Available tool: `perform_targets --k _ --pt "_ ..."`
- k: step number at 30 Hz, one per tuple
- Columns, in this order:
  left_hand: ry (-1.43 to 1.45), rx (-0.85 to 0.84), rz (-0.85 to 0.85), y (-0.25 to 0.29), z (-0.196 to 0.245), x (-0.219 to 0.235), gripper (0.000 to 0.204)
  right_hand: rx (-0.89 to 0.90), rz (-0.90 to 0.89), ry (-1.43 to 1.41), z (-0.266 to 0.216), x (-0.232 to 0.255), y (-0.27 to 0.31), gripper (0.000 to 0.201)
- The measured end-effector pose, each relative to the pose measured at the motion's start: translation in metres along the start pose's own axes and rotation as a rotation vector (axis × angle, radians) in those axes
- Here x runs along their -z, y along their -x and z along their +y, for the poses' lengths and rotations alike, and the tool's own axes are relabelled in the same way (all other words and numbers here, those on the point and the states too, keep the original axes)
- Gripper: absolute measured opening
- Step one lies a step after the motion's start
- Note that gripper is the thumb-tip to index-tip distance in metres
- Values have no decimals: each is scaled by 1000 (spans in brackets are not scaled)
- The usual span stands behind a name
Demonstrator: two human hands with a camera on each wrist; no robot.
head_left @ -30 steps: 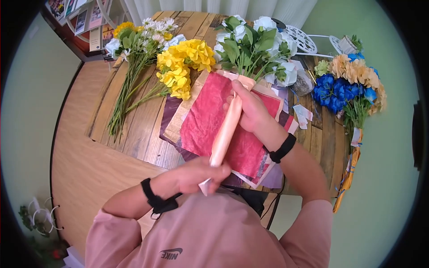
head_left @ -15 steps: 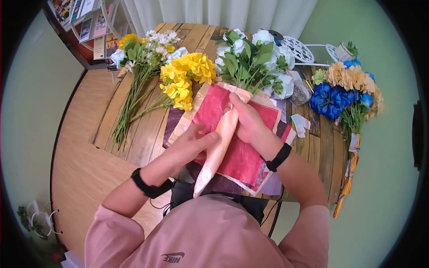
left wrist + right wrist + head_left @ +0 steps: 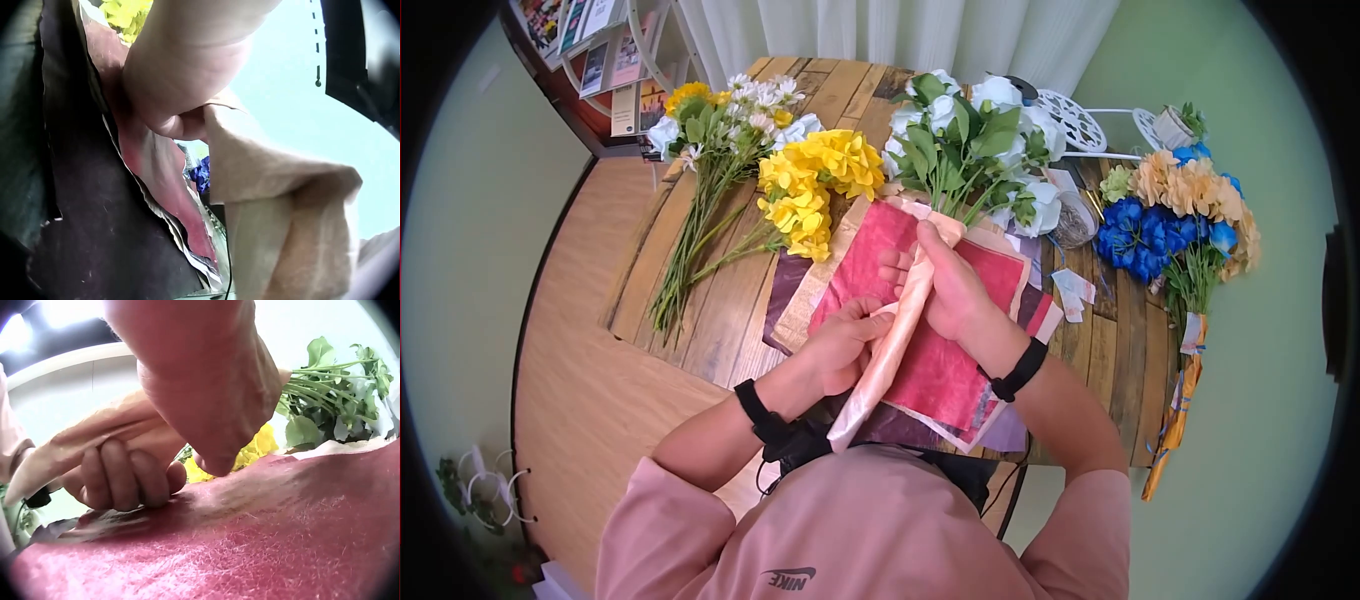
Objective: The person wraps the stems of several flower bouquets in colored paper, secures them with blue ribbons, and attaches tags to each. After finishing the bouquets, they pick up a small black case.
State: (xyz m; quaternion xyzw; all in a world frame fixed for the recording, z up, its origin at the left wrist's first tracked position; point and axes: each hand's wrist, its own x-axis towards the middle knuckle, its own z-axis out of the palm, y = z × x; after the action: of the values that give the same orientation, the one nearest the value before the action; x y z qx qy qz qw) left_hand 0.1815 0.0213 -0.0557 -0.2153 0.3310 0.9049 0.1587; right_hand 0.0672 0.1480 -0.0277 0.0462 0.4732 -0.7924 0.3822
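A bouquet of white roses [image 3: 1000, 120] points away from me, its stems wrapped in a long roll of peach wrapping paper [image 3: 890, 350]. My right hand [image 3: 953, 285] grips this roll near its upper end, just below the leaves. Lower down, my left hand [image 3: 840, 345] holds the paper's edge between thumb and fingers. In the right wrist view, the left fingers [image 3: 119, 478] curl beneath the roll. A folded paper corner [image 3: 275, 169] fills the lower right of the left wrist view. The roll's narrow bottom end tilts toward my shirt. Beneath the hands lie red paper sheets [image 3: 930, 385].
Yellow flowers [image 3: 815, 185] and daisies with long stems [image 3: 700, 225] lie left on the wooden table [image 3: 720, 340]. At the right edge rests a blue and peach bouquet [image 3: 1145, 230] with an orange-wrapped handle. Scraps of paper [image 3: 1073, 293] and a white metal stand [image 3: 1072, 120] are nearby.
My left hand went from the roll's lower end up to its middle and now pinches the paper edge. The right hand has kept its hold near the top.
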Motion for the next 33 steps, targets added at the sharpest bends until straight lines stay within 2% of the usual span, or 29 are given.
perform_targets --k 2,4,6,8,9,11,12,14,18,20,21,24,26,28,30,31,33 --pt "34 30 -44 -1 -3 -7 20 -61 -9 -87 -1 -2 2 38" --pt "-181 34 20 1 -8 -16 27 -66 1 -86 0 -5 3 39" --pt "-119 -2 48 -3 -15 -14 31 -74 9 -85 0 -7 3 40" --pt "-294 -203 137 -4 -16 -10 28 -44 14 -82 -1 -8 4 38" --pt "-293 -202 136 -7 -17 -6 28 -44 15 -82 1 -5 1 38" --pt "-444 -396 122 -9 -17 1 17 -18 31 -33 6 -2 -4 38" --pt "-443 -396 122 -8 -16 6 17 -18 31 -32 8 0 -4 38" --pt "-216 -290 84 3 -5 1 14 -3 55 -55 9 -4 -2 38" --pt "-179 -187 -22 18 11 -17 23 64 53 -41 13 -1 -7 38" --pt "-135 74 -85 21 19 -23 31 49 23 -47 11 -1 -8 39" --pt "-71 214 -238 16 21 -13 34 52 22 -47 11 -1 -7 39" --pt "21 264 -328 11 15 -11 32 10 32 -14 8 1 -1 41" --pt "9 255 -315 11 14 -11 31 -17 -14 60 3 4 4 44" --pt "3 246 -338 10 12 -14 29 -87 -223 87 -8 23 14 49" --pt "-15 258 -291 9 13 -14 28 -168 -46 417 -28 39 35 47" --pt "-18 262 -293 9 13 -13 28 -154 -12 607 -47 44 57 44" --pt "-29 260 -274 9 13 -14 28 2 6 790 -74 87 81 33"
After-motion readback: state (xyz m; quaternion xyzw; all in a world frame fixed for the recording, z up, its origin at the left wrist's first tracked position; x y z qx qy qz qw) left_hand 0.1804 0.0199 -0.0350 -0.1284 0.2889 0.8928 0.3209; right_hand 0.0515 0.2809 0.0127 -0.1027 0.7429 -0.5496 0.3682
